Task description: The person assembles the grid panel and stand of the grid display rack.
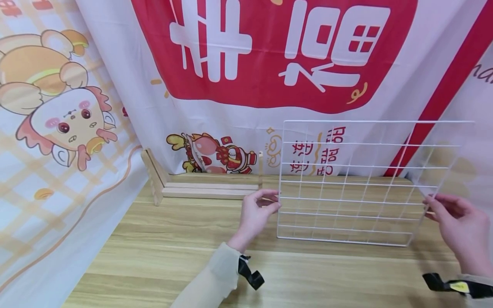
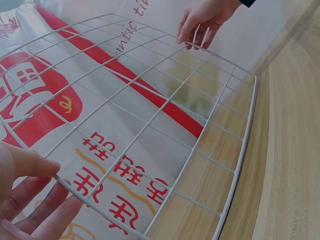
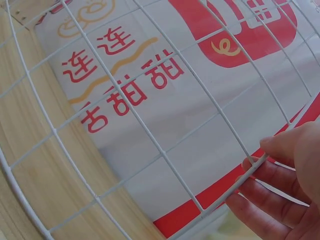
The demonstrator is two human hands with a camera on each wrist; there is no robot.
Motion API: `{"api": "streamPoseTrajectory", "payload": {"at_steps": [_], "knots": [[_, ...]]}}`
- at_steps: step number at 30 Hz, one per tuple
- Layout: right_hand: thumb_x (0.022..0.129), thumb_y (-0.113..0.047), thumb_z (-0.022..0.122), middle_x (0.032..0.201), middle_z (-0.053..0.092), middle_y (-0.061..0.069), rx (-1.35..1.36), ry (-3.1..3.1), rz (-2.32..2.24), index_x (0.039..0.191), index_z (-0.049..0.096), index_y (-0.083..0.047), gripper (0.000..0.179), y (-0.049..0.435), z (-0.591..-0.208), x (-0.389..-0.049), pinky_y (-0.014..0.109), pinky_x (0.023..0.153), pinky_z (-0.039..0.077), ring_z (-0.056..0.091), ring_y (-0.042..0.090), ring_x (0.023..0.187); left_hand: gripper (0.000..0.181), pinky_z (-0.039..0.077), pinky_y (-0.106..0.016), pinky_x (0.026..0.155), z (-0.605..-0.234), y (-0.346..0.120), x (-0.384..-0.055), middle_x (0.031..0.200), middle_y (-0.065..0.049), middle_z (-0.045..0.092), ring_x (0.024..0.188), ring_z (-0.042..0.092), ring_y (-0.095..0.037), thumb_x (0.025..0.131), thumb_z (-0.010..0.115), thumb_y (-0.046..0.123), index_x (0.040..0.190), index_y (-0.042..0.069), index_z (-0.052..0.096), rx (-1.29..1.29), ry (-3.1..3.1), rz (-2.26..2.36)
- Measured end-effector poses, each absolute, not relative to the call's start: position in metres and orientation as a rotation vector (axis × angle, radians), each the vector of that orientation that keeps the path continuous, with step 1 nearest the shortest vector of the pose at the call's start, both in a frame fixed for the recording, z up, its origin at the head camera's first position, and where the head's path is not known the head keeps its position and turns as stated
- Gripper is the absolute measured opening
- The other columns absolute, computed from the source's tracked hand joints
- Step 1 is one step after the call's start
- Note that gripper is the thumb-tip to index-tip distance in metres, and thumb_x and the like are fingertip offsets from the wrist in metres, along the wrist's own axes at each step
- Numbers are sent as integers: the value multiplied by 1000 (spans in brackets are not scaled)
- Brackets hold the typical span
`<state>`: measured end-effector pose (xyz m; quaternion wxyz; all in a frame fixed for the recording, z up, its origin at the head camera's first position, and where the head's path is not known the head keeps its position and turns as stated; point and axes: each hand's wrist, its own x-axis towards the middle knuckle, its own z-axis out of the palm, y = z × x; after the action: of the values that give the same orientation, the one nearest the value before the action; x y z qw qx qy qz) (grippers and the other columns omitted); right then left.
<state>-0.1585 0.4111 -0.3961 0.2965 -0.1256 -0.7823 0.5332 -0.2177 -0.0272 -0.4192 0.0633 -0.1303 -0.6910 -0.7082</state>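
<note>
A white wire grid panel (image 1: 343,198) stands upright, close over the wooden table, between the two hands. My left hand (image 1: 259,214) pinches its left side wire between thumb and fingers. On the opposite side, my right hand (image 1: 458,222) holds the right edge wire. In the left wrist view, the thumb and fingers of the left hand (image 2: 30,192) meet at the frame wire. The right wrist view has the right hand (image 3: 280,185) with its thumb on one side of the wire and curled fingers on the other.
Behind the left hand, a wooden stand (image 1: 208,190) with upright end pieces lies along the back of the table (image 1: 161,248). A printed cloth (image 1: 246,115) with red and white designs hangs behind. Another patterned cloth (image 1: 57,192) covers the left side.
</note>
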Motion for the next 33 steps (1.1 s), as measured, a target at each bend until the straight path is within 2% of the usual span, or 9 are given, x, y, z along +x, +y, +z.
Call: {"api": "streamPoseTrajectory", "payload": {"at_steps": [9, 15, 20, 23, 26, 29, 33], "knots": [[98, -6, 67, 93, 67, -21, -354, -2054, 1422, 111, 67, -1, 14, 412, -400, -153, 11, 65, 54, 66, -6, 76, 25, 62, -32, 77, -417, -28, -215, 98, -9, 72, 87, 70, -26, 82, 81, -2, 105, 4, 74, -409, -2108, -2146], [96, -6, 71, 88, 68, -17, -428, -1932, 1476, 109, 73, -12, 15, 409, -394, -151, 7, 65, 53, 66, -5, 72, 22, 62, -33, 77, -418, -30, -214, 99, -5, 73, 87, 71, -24, 83, 81, 0, 103, 6, 74, -412, -2130, -2146], [97, -9, 71, 89, 67, -23, -452, -1876, 1367, 121, 74, -13, 25, 404, -387, -146, 4, 72, 48, 63, -10, 72, 22, 62, -33, 78, -417, -31, -213, 99, -4, 73, 87, 71, -23, 83, 80, -1, 102, 7, 74, -431, -2132, -2138], [98, -14, 70, 95, 65, -29, -447, -1908, 1231, 127, 71, -16, 29, 399, -382, -143, 5, 76, 41, 59, -14, 75, 22, 62, -33, 77, -417, -32, -213, 99, -4, 73, 87, 70, -23, 83, 80, -1, 102, 7, 74, -440, -2134, -2134], [99, -19, 69, 104, 64, -29, -434, -1928, 1184, 132, 69, -17, 33, 393, -375, -139, 7, 81, 41, 58, -14, 81, 22, 62, -33, 77, -416, -32, -213, 98, -4, 73, 86, 70, -23, 83, 80, -2, 102, 6, 74, -448, -2137, -2131], [99, -18, 70, 105, 65, -27, -397, -1946, 1176, 132, 69, -15, 34, 384, -367, -135, 5, 81, 42, 58, -12, 84, 21, 62, -33, 77, -416, -32, -212, 98, -4, 73, 86, 70, -23, 83, 80, -2, 101, 6, 74, -451, -2139, -2129], [96, -9, 72, 100, 67, -24, -321, -1961, 1217, 129, 71, -8, 33, 372, -355, -130, 3, 76, 45, 62, -7, 84, 21, 62, -33, 77, -417, -33, -212, 99, -4, 72, 86, 70, -22, 83, 80, -2, 101, 6, 73, -455, -2143, -2127]]}}
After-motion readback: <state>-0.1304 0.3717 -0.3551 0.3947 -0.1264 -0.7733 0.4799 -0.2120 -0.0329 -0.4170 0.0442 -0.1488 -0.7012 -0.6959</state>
